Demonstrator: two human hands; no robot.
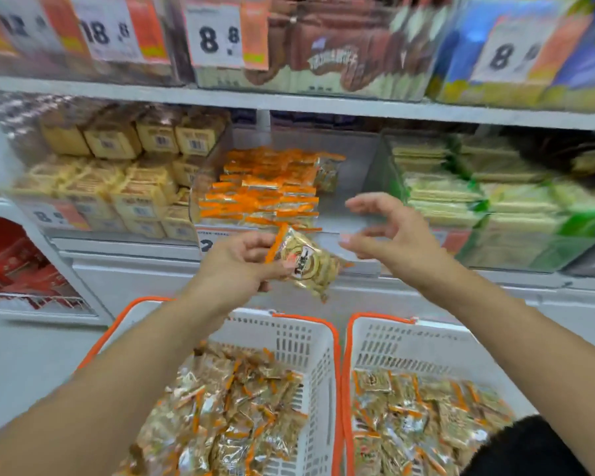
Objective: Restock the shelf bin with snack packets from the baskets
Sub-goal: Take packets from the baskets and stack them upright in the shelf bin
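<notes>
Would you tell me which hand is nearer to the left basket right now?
Left. The left hand, holding a snack packet, is raised above the left basket's far rim; the right hand is empty, higher and off toward the right basket.

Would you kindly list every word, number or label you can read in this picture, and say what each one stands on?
"8.8" on the white price tag of the top-shelf bin with brown packets.
"18.8" on the price tag left of it, blurred.
"8", the rest smeared, on the top-right price tag.
"8", blurred, on the lower-left price tag.
Print on the held packet in the left hand and all barcodes: unreadable.
</notes>
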